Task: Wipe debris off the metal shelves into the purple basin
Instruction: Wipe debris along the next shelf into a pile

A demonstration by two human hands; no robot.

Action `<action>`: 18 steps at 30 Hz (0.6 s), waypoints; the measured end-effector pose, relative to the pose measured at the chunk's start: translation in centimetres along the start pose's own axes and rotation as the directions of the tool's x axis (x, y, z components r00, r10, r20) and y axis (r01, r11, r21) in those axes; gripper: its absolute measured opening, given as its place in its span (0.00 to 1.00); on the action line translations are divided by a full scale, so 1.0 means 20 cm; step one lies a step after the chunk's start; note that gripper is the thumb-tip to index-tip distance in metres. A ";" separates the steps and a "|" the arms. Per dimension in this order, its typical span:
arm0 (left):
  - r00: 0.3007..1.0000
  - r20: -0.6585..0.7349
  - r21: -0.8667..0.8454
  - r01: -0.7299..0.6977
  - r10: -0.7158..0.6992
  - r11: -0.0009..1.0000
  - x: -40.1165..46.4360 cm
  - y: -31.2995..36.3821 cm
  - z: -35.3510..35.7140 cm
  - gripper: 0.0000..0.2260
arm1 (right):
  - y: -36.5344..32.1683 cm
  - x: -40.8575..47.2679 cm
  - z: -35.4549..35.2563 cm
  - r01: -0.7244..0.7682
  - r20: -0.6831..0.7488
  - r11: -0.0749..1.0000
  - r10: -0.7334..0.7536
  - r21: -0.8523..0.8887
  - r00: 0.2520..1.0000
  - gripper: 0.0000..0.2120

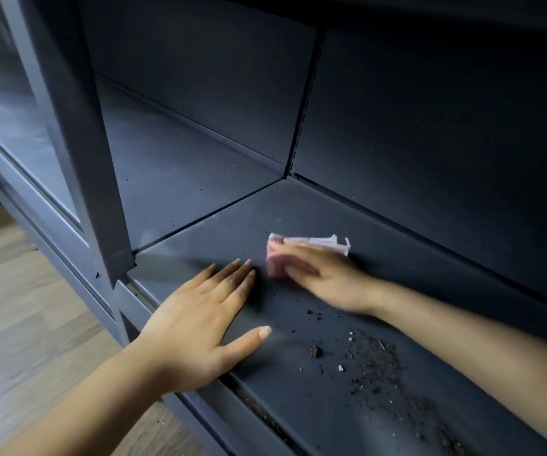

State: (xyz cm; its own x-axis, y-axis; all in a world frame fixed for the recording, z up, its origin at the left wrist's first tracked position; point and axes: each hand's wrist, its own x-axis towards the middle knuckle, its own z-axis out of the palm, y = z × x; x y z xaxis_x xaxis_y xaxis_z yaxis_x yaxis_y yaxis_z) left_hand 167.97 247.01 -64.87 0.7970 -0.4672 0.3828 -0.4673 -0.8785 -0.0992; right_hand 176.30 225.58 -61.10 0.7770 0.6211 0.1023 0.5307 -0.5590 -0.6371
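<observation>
A dark grey metal shelf [298, 209] fills the view. My right hand [324, 278] lies on a folded pink and white cloth [298, 250] and presses it onto the shelf, fingers straight; the hand is blurred. My left hand [206, 320] rests flat on the shelf near its front edge, fingers straight and together, thumb spread. Dark crumbly debris [374, 363] with a few white flecks lies scattered on the shelf in front of my right forearm. More dirt sits in the front track groove [259, 413]. No purple basin is in view.
A metal upright post [91, 143] stands at the left front of the shelf. A neighbouring shelf bay [173, 159] lies behind it. A slotted vertical rail [301, 113] divides the back panel. Wooden floor [19, 324] shows at lower left.
</observation>
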 end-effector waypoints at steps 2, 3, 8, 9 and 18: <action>1.000 -0.001 -0.009 0.007 -0.007 1.000 0.00 0.00 -0.01 0.35 | -0.04 -0.10 0.03 0.070 0.056 0.997 -0.070 -0.012 0.996 0.19; 1.000 -0.001 -0.017 0.010 -0.010 1.000 0.00 0.01 -0.01 0.35 | -0.06 -0.13 0.04 0.096 0.051 0.994 -0.093 -0.055 0.994 0.18; 1.000 -0.015 0.002 0.001 -0.001 1.000 -0.01 -0.03 -0.04 0.33 | -0.06 -0.14 0.00 0.100 0.057 0.994 -0.103 0.047 0.993 0.15; 1.000 -0.013 0.010 -0.002 0.002 1.000 -0.01 -0.07 -0.04 0.33 | -0.06 -0.11 -0.01 0.080 0.008 0.994 -0.081 0.074 0.997 0.15; 0.999 0.030 -0.007 0.011 -0.011 1.000 0.00 -0.17 0.00 0.34 | 0.28 0.37 -0.18 -0.247 -0.283 0.967 0.219 -0.067 0.934 0.12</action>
State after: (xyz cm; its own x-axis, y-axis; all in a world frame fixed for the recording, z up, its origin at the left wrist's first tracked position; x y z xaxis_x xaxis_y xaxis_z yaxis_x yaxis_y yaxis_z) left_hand 169.57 250.06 -64.62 0.8131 -0.4606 0.3559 -0.4613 -0.8828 -0.0885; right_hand 186.14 225.10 -61.22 0.9377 0.3018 0.1723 0.3436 -0.7308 -0.5898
